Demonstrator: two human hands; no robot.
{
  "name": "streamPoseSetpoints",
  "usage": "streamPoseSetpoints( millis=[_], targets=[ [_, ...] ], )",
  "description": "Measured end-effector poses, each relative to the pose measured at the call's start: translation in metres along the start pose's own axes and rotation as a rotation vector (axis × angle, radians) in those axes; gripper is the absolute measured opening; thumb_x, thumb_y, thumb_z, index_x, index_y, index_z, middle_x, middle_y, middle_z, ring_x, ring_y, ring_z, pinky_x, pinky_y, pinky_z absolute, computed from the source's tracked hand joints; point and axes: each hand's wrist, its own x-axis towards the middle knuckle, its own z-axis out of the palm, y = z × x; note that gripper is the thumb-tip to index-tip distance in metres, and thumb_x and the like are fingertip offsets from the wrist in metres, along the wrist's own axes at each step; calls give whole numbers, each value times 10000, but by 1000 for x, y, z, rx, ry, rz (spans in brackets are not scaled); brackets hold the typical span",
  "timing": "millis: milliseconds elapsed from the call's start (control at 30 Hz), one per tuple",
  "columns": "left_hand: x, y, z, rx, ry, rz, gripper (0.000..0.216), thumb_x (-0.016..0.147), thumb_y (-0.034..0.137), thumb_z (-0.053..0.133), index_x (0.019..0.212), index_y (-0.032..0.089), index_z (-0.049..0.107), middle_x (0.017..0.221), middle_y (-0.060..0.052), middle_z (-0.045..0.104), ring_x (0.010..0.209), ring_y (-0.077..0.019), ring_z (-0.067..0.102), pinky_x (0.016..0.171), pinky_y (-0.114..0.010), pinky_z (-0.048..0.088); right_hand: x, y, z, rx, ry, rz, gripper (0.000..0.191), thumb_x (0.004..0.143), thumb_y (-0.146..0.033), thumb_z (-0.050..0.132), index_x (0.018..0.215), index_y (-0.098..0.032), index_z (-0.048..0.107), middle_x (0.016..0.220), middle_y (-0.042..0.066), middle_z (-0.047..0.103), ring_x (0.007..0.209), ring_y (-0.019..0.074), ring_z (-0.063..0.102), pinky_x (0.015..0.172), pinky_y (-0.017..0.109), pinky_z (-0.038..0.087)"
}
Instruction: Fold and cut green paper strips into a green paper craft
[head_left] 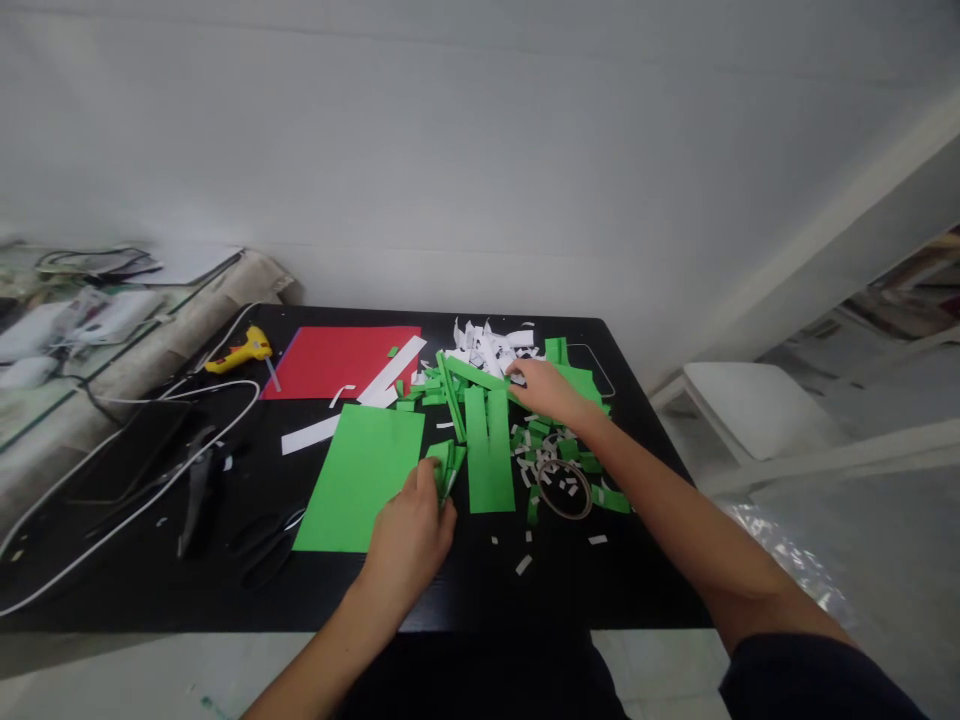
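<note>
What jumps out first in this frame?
Bright green paper strips and white scraps are heaped on the black table. The left hand pinches a small green bundle beside a green sheet; the right hand rests on the heap. A red sheet lies behind, to the left.

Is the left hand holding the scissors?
No, the left hand pinches a folded green paper strip, while the scissors lie on the black table to its left.

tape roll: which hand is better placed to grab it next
Right, probably. The right hand lies on the green strip pile just beyond the tape roll, which sits beside that wrist. The left hand is farther off and already pinches a folded green strip bundle.
</note>
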Motion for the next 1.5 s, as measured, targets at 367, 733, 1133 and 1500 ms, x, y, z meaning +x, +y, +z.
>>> streamPoseSetpoints(
  millis=[367,733,1133,1500],
  targets=[
    [5,-14,-8,-219,73,-30,185,884,275,583,1029,238,474,658,47,567,588,-216,590,603,-300,363,1,-4,9,100,147,129,150,938,-160,650,1065,-144,729,1134,161,760,1078,311,694,950,423,509],
    [0,-24,-28,-632,246,-41,242,888,446,636,952,214,609,797,16,611,616,-149,572,572,-261,443,-105,-62,18,1227,-254,-119,442,717,-357,927,1103,-239,749,919,7,799,801,178,757,800,349,635],
    [1,-10,-8,-1198,170,-191,340,653,401,846,845,171,686,745,-21,724,697,-203,683,628,-281,531,-146,-77,45,1065,-50,44,244,818,-425,829,962,-234,779,806,5,742,577,153,649,563,293,536],
    [-5,-5,-9,-1142,133,-226,333,595,398,851,585,184,595,526,15,598,493,-138,527,489,-253,430,-142,-73,68,1292,130,226,492,563,-363,994,942,-215,717,1010,51,775,1004,256,727,928,410,585]
  ],
)
